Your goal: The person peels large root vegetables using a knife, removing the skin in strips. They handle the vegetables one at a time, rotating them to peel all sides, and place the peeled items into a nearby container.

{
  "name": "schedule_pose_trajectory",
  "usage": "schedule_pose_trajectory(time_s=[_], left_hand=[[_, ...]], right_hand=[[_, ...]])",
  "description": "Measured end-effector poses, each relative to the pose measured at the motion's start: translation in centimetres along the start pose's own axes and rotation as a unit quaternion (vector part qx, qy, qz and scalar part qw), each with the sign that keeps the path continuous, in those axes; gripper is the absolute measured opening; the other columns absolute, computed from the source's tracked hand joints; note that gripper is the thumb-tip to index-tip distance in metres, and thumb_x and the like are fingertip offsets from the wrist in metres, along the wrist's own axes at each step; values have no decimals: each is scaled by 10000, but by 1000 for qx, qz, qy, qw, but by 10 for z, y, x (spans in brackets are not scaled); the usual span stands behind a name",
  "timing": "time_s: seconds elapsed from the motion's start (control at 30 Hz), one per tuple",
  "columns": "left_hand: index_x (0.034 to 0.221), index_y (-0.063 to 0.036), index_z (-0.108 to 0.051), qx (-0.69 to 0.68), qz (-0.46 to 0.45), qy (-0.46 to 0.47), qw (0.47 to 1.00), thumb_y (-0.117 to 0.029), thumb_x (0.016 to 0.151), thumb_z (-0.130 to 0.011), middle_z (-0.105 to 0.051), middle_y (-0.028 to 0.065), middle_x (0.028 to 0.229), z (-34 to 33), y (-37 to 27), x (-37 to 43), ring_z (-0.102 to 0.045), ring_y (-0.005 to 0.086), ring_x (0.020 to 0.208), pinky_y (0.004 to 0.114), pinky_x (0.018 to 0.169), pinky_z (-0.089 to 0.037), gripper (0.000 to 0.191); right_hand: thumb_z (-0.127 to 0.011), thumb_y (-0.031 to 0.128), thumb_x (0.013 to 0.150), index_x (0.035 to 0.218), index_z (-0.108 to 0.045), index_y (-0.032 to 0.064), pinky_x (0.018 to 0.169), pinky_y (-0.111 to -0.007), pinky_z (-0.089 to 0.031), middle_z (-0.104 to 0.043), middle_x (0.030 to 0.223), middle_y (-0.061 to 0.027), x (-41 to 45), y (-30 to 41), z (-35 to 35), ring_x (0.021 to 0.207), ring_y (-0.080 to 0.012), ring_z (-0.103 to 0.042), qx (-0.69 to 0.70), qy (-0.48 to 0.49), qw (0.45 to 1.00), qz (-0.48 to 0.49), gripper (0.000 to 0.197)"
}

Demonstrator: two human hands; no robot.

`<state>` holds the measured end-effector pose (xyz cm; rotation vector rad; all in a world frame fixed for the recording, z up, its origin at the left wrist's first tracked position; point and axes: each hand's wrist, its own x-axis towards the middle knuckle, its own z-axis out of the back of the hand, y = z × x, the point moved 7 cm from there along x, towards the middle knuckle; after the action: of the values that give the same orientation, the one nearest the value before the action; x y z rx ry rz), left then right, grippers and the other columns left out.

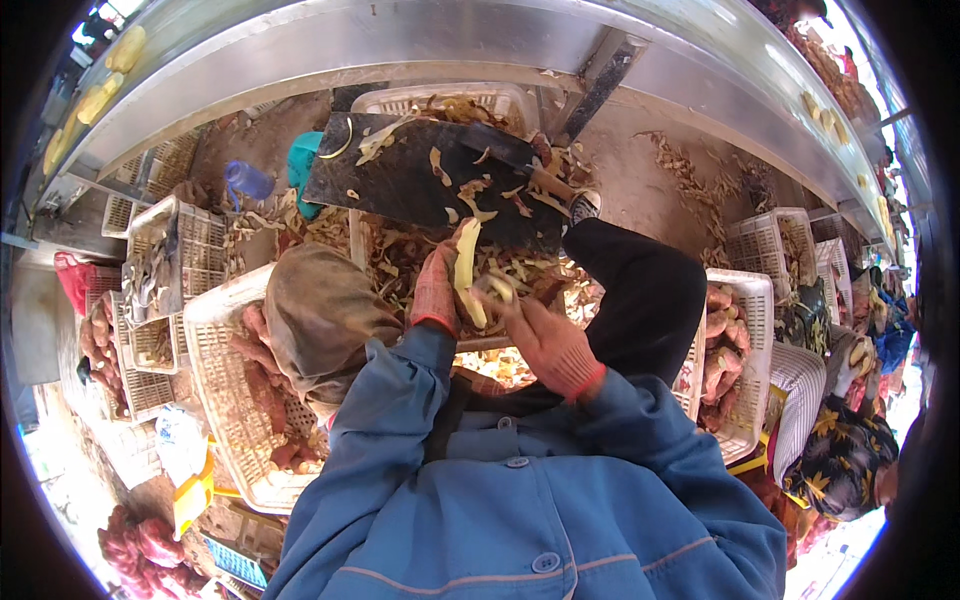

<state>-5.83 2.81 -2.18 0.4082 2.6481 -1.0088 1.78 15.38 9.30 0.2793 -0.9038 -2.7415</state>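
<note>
My left hand (436, 289), in a reddish knitted glove, is closed around a long peeled tuber (466, 270) with pale yellow flesh, held upright in the view. My right hand (551, 345), gloved alike, is beside the tuber's lower end with its fingers curled; a blurred tool, perhaps a peeler, shows at its fingertips. A pale blurred strip lies near those fingertips. Below both hands, a crate of peelings (394, 259) stands between my knees. Beyond it a dark board (405, 169) carries scattered peelings and a large knife (551, 180) with a wooden handle.
Plastic crates of reddish unpeeled tubers stand at my left (225, 390) and right (761, 360). A metal table frame (450, 45) crosses in front. A blue plastic jug (249, 180) and a teal container (301, 169) are at the board's left. Another person (832, 457) sits at far right.
</note>
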Motion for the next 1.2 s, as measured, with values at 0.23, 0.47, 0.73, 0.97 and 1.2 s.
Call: schedule_pose_trajectory(time_s=[0.23,0.47,0.73,0.97,1.2], left_hand=[[1204,-108,-550,36,49,-78,995,-344,921,-484,-582,26,1145,4,1,-7,-577,175,897,325,778,-483,375],[1143,-84,-570,14,131,-133,982,-457,925,-450,-624,63,1027,12,6,-12,-596,218,899,371,788,-501,448],[1171,-86,-548,-54,85,-116,988,-387,926,-496,-617,69,1062,19,31,0,-606,219,904,358,786,-519,391],[1185,-56,-537,126,6,-143,982,-433,930,-469,-617,61,993,31,13,6,-607,199,823,332,717,-516,461],[1135,-105,-572,-150,181,-23,972,-449,908,-511,-638,28,911,-1,29,-2,-601,189,704,313,609,-509,416]], right_hand=[[-436,425,910,926,-475,44,566,-489,-454,-615,647,-188,-8,-14,-35,657,-381,-616,-76,43,980,-178,382],[-391,177,945,1306,-385,55,658,-414,-489,-564,995,-209,8,-12,12,748,-357,-571,42,-45,996,67,381],[-403,61,890,1350,-339,14,690,-410,-481,-549,909,-242,42,-23,-57,812,-358,-576,-67,-93,990,85,467],[-389,114,940,1313,-415,37,704,-365,-465,-563,979,-239,-39,-26,-31,812,-332,-578,23,175,984,37,382],[-369,148,952,1337,-393,66,667,-371,-463,-533,859,-183,44,-33,-8,753,-299,-567,-38,-91,994,42,394]])
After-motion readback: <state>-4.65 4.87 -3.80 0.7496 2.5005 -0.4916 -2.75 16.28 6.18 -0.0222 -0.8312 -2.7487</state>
